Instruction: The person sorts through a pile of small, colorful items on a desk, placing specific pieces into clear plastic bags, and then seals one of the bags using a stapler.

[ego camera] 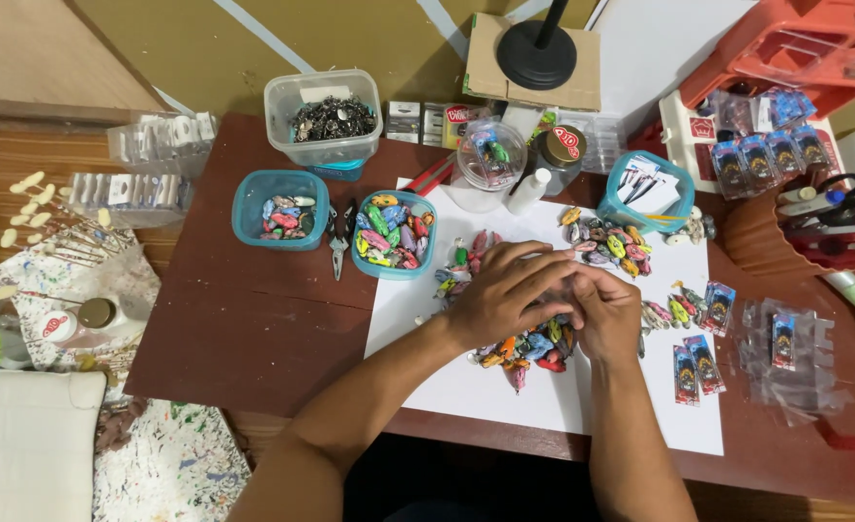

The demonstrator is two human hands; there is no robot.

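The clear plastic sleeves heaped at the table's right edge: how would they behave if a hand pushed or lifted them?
The clear plastic sleeves look thin and crinkled, so probably floppy and very light. Their glossy film suggests they would slide over one another and scatter rather than move as one stack. They lie loosely overlapped on the brown wooden table, so a push would likely fan them out.

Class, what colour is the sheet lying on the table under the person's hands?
White sheet, seen best in the head view.

Packets right of paper sheet.
Two flat blue-dark packets [695,365] on sheet's right edge; clear blister packs [787,350] on surface beyond.
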